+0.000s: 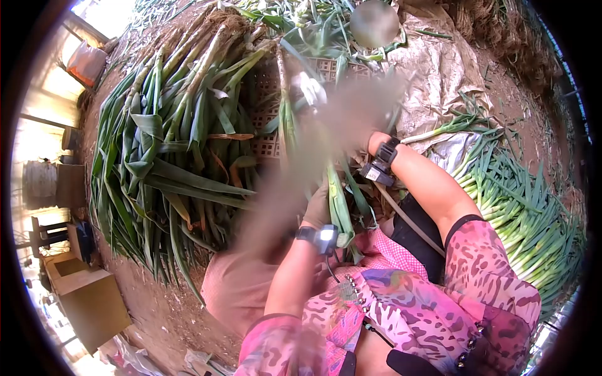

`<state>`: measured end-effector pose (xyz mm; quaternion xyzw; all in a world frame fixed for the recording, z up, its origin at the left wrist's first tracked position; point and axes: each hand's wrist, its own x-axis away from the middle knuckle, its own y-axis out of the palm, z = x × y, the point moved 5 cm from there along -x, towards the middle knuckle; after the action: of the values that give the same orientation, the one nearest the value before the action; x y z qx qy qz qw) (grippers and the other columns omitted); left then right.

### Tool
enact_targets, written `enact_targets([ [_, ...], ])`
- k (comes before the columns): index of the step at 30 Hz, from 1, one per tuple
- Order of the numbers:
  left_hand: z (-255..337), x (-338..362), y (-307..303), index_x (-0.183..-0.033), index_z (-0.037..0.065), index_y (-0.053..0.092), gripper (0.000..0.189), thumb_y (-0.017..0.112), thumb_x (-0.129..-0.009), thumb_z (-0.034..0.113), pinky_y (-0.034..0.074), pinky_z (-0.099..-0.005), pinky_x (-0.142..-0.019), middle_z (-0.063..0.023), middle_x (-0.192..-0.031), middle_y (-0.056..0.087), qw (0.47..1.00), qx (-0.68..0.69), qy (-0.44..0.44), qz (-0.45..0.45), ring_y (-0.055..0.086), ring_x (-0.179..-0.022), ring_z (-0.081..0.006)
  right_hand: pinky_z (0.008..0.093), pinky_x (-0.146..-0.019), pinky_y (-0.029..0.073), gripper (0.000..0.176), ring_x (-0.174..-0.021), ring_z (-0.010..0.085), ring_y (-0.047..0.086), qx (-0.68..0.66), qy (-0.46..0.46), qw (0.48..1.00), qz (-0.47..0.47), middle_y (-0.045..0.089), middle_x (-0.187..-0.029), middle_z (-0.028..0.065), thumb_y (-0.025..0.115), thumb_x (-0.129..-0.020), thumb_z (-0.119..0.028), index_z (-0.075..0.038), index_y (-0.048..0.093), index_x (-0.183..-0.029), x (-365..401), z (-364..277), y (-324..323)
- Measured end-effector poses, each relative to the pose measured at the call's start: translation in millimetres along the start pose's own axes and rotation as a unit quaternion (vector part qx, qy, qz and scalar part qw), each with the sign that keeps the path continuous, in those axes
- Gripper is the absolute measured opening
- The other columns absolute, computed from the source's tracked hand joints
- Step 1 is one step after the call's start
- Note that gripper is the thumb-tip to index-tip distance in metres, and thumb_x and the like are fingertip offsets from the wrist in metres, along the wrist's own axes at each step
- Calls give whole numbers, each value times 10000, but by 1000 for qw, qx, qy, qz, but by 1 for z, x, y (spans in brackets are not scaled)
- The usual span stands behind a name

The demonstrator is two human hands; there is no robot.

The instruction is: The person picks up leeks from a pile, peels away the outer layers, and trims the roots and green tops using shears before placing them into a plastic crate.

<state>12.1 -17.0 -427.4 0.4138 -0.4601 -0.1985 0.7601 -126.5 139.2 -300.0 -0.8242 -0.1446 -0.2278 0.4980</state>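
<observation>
My left hand (318, 205), in a brownish glove, is closed around the leafy part of a long green onion (338, 203) held in front of my lap. The onion runs up toward my right hand (360, 119), which lies behind a brown smear, so its fingers cannot be made out. Both wrists carry strapped-on devices. Just beyond my hands a beige slatted crate (266, 116) shows, with onion stalks and leaves lying over it. To the left lies a large heap of untrimmed green onions (169, 138), roots pointing away from me.
Cleaned green onions (520, 219) lie in a thick row at my right. A crumpled pale sheet (433, 75) covers soil ahead on the right. Loose leaves (313, 25) are strewn at the far side. A cardboard box (88, 301) stands on the left. A thin hose (411, 219) runs beside my right arm.
</observation>
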Motion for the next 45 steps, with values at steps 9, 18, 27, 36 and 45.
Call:
enact_targets([
  [9, 9, 3, 25, -1209, 57, 626, 382, 502, -1060, 386, 560, -305, -767, -50, -981, 694, 989, -124, 73, 37, 671, -865, -174, 433, -843, 555, 438, -914, 373, 721, 54, -49, 995, 61, 726, -918, 237, 646, -811, -355, 42, 721, -981, -12, 27, 27],
  [18, 136, 12, 78, -1217, 29, 604, 530, 741, -847, 384, 496, -434, -962, -228, -1221, 625, 480, -730, 302, 382, 599, -1147, -365, 424, -892, 540, 466, -994, 376, 701, 42, 18, 998, 31, 718, -1007, 240, 668, -811, -385, 29, 695, -1024, 53, 30, 23],
  [27, 147, -37, -1, -1088, -37, 681, 377, 744, -821, 221, 578, -317, -708, -112, -917, 728, 865, -457, 88, 190, 702, -785, -199, 473, -836, 527, 479, -932, 417, 672, -56, -62, 996, 20, 684, -961, 264, 674, -796, -363, 20, 601, -1076, 91, 5, 31],
  [36, 71, 6, -17, -1184, 2, 644, 284, 666, -952, 165, 594, -327, -750, -70, -1006, 713, 980, -189, 31, 50, 700, -833, -174, 468, -840, 532, 438, -924, 416, 680, 3, -49, 999, -15, 686, -952, 249, 692, -799, -337, 29, 580, -1012, 149, -18, 52],
  [45, 62, 25, -8, -1235, -1, 620, 320, 661, -960, 159, 633, -365, -746, -96, -1067, 717, 987, -146, 17, 69, 722, -881, -212, 464, -870, 539, 528, -961, 393, 688, 18, -45, 998, 27, 690, -1024, 250, 673, -822, -363, 13, 563, -1176, 91, -20, 56],
])
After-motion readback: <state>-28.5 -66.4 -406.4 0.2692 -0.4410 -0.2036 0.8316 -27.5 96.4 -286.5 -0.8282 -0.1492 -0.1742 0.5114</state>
